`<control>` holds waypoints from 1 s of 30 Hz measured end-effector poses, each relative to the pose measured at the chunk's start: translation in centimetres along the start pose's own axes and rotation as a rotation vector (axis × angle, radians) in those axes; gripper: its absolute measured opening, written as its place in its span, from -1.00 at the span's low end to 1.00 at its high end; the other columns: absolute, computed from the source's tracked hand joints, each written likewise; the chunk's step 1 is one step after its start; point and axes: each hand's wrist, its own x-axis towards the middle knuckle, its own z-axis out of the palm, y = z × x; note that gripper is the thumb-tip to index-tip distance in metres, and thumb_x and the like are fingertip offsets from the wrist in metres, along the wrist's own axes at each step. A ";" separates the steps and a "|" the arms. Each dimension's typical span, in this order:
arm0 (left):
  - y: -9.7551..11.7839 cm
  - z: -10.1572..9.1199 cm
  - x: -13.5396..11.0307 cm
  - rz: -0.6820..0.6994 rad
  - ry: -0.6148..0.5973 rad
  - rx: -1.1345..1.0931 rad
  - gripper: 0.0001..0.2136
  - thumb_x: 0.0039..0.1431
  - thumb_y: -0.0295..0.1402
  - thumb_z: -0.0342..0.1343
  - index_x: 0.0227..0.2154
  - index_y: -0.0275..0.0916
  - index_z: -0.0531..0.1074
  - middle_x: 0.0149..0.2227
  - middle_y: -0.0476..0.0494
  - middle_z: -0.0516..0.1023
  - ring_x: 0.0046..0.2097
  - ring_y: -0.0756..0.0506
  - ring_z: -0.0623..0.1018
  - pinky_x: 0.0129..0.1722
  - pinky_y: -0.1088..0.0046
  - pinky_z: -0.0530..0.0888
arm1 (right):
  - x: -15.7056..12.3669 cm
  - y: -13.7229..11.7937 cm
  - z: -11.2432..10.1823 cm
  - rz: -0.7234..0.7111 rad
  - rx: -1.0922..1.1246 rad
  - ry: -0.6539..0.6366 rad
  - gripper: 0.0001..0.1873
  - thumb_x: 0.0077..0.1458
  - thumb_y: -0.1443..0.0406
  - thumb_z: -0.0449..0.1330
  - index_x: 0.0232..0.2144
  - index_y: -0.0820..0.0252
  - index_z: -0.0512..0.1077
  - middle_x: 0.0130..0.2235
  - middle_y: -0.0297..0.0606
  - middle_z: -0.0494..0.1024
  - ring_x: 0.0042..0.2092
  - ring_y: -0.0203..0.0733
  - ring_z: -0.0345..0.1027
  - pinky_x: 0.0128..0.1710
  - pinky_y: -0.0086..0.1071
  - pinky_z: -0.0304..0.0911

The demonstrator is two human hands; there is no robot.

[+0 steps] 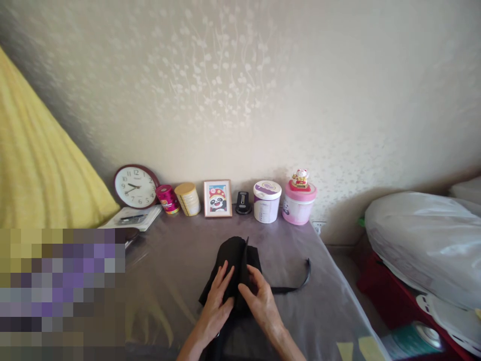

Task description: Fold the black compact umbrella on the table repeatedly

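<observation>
A black bag (230, 255), soft and fabric-like, lies on the table in front of me, with a narrow black strap (291, 289) trailing out to its right and curling up at the end. Flat on the bag's left part rests my left hand (218, 303), fingers stretched out. My right hand (261, 298) has its thumb and fingers closed around a raised edge of the bag near the middle. What lies inside the bag is hidden.
Along the wall stand a clock (136, 186), a magenta tin (167, 199), a yellow-lidded container (187, 199), a framed panda picture (218, 199), a black stand (243, 203), a white tub (267, 203) and a pink tub (298, 205) topped by a cat figurine (300, 179). A plastic-wrapped bundle (424, 240) sits right.
</observation>
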 end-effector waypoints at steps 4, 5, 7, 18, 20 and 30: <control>-1.0 0.1 -0.2 0.048 0.010 -0.042 -0.48 0.21 -0.32 -0.12 0.24 -0.02 -0.02 0.34 0.04 -0.25 0.33 -0.15 -0.21 0.27 0.12 -0.09 | 0.4 -0.6 1.6 -0.026 -0.043 -0.030 -0.54 -0.07 0.33 0.16 -0.04 0.23 0.37 -0.22 -0.24 0.57 -0.19 -0.15 0.44 -0.14 -0.30 0.35; -1.1 0.2 -0.2 0.043 0.012 -0.049 -0.48 0.22 -0.29 -0.12 0.24 -0.01 -0.03 0.35 0.03 -0.25 0.33 -0.16 -0.21 0.27 0.12 -0.08 | 0.5 -0.7 1.9 -0.032 -0.046 -0.044 -0.54 -0.07 0.34 0.15 -0.04 0.22 0.37 -0.23 -0.24 0.57 -0.20 -0.16 0.45 -0.15 -0.31 0.36; -1.3 0.2 -0.4 0.027 0.010 -0.062 -0.47 0.23 -0.24 -0.11 0.24 -0.01 -0.06 0.35 0.01 -0.27 0.33 -0.17 -0.19 0.27 0.12 -0.06 | 0.5 -0.9 2.4 -0.041 -0.055 -0.075 -0.54 -0.07 0.36 0.13 -0.04 0.22 0.37 -0.24 -0.25 0.57 -0.23 -0.17 0.45 -0.17 -0.32 0.36; -1.3 -0.3 -1.2 -0.052 -0.017 -0.026 -0.41 0.22 -0.19 -0.09 0.26 -0.13 -0.14 0.34 -0.11 -0.18 0.33 -0.16 -0.18 0.28 0.17 -0.08 | 1.0 -0.7 3.8 -0.035 -0.210 -0.146 -0.52 -0.08 0.38 0.13 -0.03 0.23 0.37 -0.33 -0.28 0.53 -0.33 -0.22 0.41 -0.30 -0.39 0.32; -1.3 -0.3 -1.3 -0.063 -0.014 -0.041 -0.39 0.21 -0.18 -0.08 0.26 -0.16 -0.13 0.33 -0.14 -0.13 0.33 -0.16 -0.16 0.28 0.15 -0.08 | 1.2 -0.8 3.9 -0.017 -0.222 -0.156 -0.52 -0.08 0.37 0.14 -0.03 0.24 0.38 -0.34 -0.28 0.52 -0.34 -0.23 0.39 -0.32 -0.40 0.30; 0.2 -1.4 -1.8 -0.110 -0.058 -0.139 -0.35 0.10 -0.24 0.09 0.23 -0.20 0.00 0.23 -0.24 0.16 0.27 -0.22 0.10 0.24 0.16 0.06 | 1.6 -1.0 4.2 -0.006 -0.258 -0.220 -0.51 -0.05 0.35 0.12 0.00 0.25 0.37 -0.37 -0.30 0.48 -0.38 -0.26 0.35 -0.35 -0.43 0.25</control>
